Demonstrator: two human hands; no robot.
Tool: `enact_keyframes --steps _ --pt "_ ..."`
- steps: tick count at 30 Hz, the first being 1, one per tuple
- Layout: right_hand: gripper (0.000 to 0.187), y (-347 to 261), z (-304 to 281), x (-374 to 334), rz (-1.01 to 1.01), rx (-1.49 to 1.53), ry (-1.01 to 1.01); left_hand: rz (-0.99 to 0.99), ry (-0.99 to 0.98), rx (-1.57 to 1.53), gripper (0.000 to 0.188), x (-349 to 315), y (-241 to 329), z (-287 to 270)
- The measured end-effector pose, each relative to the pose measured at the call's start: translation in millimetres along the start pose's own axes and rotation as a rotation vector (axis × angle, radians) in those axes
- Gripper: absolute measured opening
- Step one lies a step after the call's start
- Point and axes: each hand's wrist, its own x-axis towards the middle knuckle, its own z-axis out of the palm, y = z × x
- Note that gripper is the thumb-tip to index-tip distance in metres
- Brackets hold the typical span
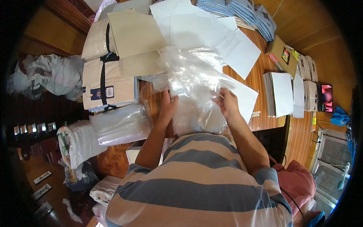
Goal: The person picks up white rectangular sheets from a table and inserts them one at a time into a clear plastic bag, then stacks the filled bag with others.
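Note:
A crumpled clear plastic bag [196, 85] spreads in front of my body, over the near edge of the wooden table. My left hand [168, 105] is closed at the bag's left side, fingers bent against the film. On the other side my right hand [229, 104] pinches the bag's right edge between thumb and fingers. Beyond the bag, white sheets [196, 32] lie fanned out, with beige card sheets [138, 32] to their left. Left of my left hand are a folded beige garment [92, 77] with a dark tag and black strap, and a stack of clear bags [123, 123].
On the right stand a stack of white-topped boards [283, 94], a brown box [281, 56] and a lit screen [326, 98]. Bagged blue garments [247, 15] are piled at the back. Stuffed plastic bags [56, 75] sit off the table's left side.

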Motion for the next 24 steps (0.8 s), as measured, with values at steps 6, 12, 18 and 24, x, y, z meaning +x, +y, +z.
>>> enact_keyframes --steps 6,12,18,24 --pt "0.022 14.5 -45.4 -26.9 -0.103 -0.210 0.107 0.132 0.055 0.291 0.078 1.8 -19.2 -0.9" --pt "0.025 15.2 -67.0 -62.2 -0.198 -0.672 -0.065 0.170 0.097 0.327 0.083 4.6 -39.7 -2.4" --pt "0.022 19.2 -52.5 -80.2 0.220 -0.237 -0.067 0.103 -0.054 0.120 0.080 -1.7 27.8 -9.2" --pt "0.031 38.0 -45.8 -78.2 0.304 -0.324 -0.230 0.044 -0.027 0.428 0.078 6.8 2.2 -2.4"
